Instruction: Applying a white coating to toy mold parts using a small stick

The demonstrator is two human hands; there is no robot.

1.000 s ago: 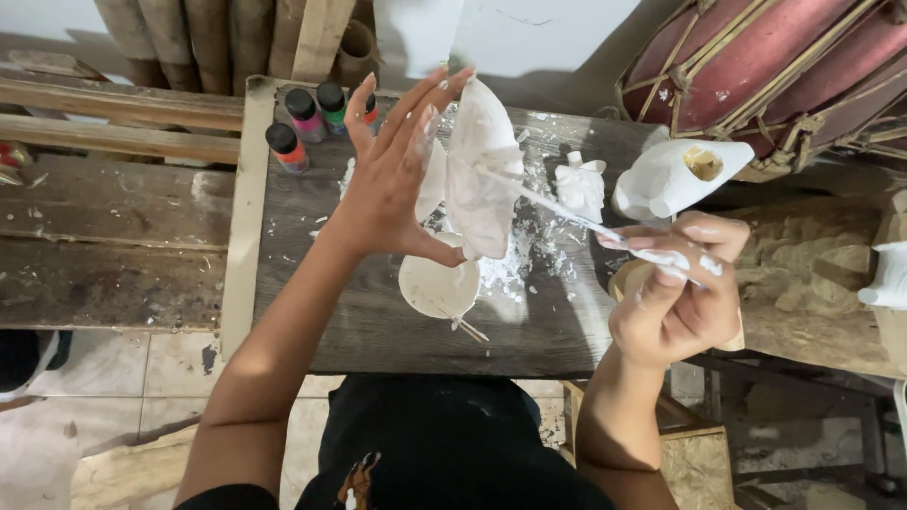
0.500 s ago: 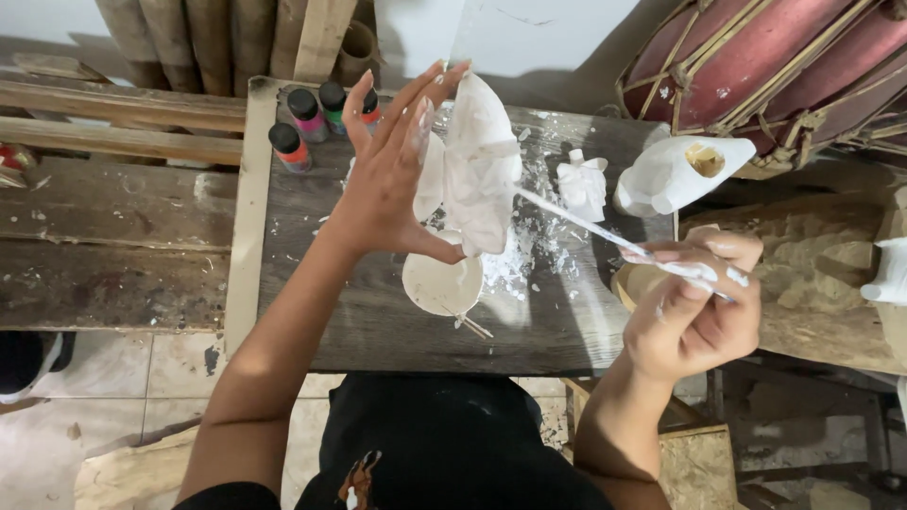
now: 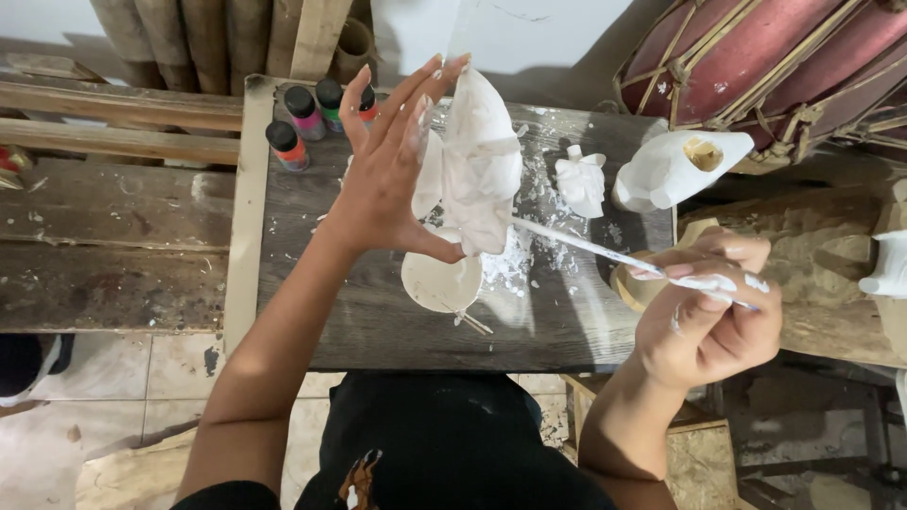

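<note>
While I watch from the head view, the left hand (image 3: 392, 175) holds a white figure (image 3: 477, 161) upright above the dark wooden table (image 3: 378, 321), thumb pressed under its lower edge and the four fingers (image 3: 416, 90) spread wide and straight along its near side. The right hand (image 3: 704, 316) is curled tight around a thin paintbrush (image 3: 586, 247), pinching the handle between thumb and forefinger; the brush tip meets the lower right part of the figure.

Directly below the figure sits a small round cup of white paint (image 3: 441, 281), with white splashes (image 3: 515, 264) on the table beside it. I note a smaller white figure (image 3: 580, 181) standing just right of the held one, and a larger white hollow piece (image 3: 673, 168) lying near the table's right edge. Four small paint bottles (image 3: 304, 115) with dark caps stand at the far left corner, partly hidden behind the raised fingers. Wooden planks (image 3: 113, 189) lie to the left, and a red drum bound with cane strips (image 3: 756, 66) lies at the upper right. A rough carved wood block (image 3: 812, 255) sits behind the right hand, which covers part of it.
</note>
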